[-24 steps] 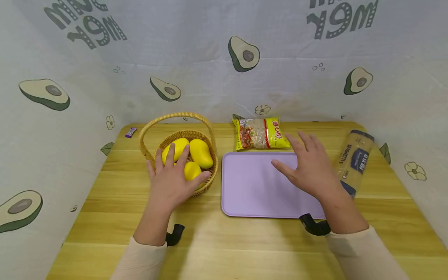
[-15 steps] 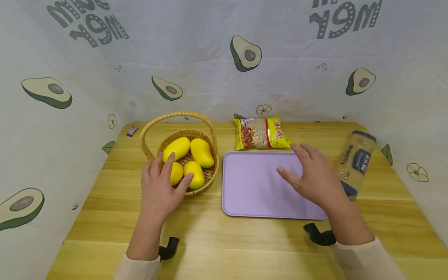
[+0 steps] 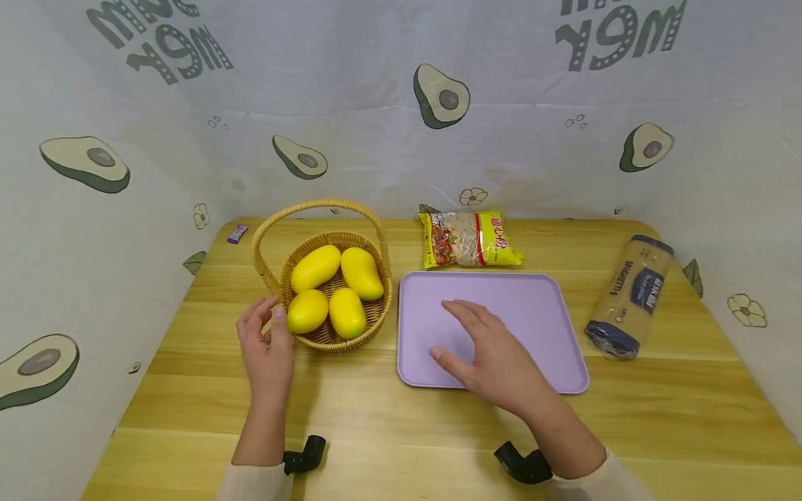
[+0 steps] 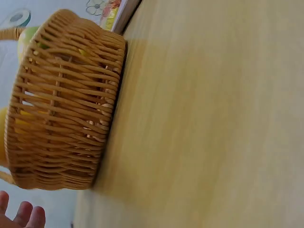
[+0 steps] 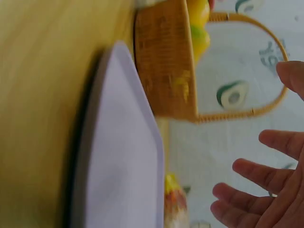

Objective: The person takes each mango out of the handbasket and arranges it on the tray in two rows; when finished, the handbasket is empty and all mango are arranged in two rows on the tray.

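Observation:
A wicker basket (image 3: 382, 316) with a tall arched handle stands on the left of the table, holding several yellow mangoes (image 3: 316, 268). My left hand (image 3: 268, 348) is beside the basket's left front side, fingers loosely bent, with nothing in it. In the left wrist view, its fingertips (image 4: 35, 218) show just below the basket, apart from its wall. Over the lilac tray (image 3: 539, 348) hovers my right hand (image 3: 495, 362), fingers spread and holding nothing. Its thumb and fingers also appear spread in the right wrist view, above the tray's level.
Behind the tray lies a yellow-ended food packet (image 3: 470, 239). To the tray's right is a spaghetti pack (image 3: 633, 296). A small purple wrapped piece (image 3: 237, 234) sits at the back left corner. Printed cloth (image 3: 376, 153) closes off the back and sides.
My left hand has drawn back from over the mangoes to the basket's left side, its fingers bending. My right hand has moved left across the tray. The basket has stayed put.

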A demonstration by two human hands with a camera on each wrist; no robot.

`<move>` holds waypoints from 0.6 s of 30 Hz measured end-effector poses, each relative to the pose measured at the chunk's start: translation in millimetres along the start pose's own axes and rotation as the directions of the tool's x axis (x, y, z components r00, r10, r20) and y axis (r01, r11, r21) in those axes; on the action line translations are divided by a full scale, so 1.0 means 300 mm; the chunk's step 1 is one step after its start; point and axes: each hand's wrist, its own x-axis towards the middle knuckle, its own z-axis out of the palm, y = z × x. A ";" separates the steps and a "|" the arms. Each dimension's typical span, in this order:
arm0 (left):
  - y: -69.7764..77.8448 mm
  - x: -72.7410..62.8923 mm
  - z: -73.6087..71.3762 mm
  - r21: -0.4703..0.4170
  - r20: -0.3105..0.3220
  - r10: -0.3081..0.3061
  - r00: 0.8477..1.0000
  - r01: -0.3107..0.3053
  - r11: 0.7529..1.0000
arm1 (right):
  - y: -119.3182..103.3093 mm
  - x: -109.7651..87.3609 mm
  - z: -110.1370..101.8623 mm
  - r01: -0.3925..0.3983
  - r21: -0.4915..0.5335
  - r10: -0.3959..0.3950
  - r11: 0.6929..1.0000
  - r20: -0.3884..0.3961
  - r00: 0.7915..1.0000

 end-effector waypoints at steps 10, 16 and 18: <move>-0.080 0.039 0.039 -0.201 -0.127 -0.251 0.960 0.223 0.954 | -0.159 0.071 0.134 0.143 0.186 -0.153 0.972 0.042 0.987; -0.112 0.052 0.066 -0.202 -0.119 -0.243 0.963 0.216 0.955 | -0.222 0.154 0.190 0.223 0.206 -0.221 0.953 -0.035 0.975; -0.118 0.054 0.067 -0.200 -0.112 -0.236 0.965 0.210 0.957 | -0.235 0.187 0.215 0.218 0.210 -0.215 0.953 -0.037 0.976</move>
